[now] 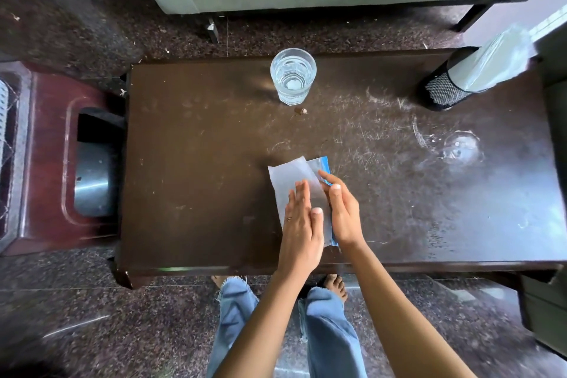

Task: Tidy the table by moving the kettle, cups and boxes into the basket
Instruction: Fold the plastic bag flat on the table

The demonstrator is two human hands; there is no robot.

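Legible text, labels, brands, numbers: none. Item: white packet (287, 181) with a blue edge, near middle of the table (190, 163); its surface is too blurred to read.

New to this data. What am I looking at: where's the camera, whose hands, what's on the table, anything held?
There is no robot here: a person works with bare hands. The single picture comes from a wide-angle camera worn on the person's head, looking forward and down, so the arms enter from the bottom and the edges look bent.

The dark wooden table carries a glass of water near its far edge, with a small brown crumb just in front of it. A black mesh holder with a wrapped roll in it stands at the far right.

Near the front edge lies a flat white and blue packet. The left hand rests flat on it with straight fingers. The right hand lies against its right side, fingers also straight. The packet seems to lie on the table, not lifted.
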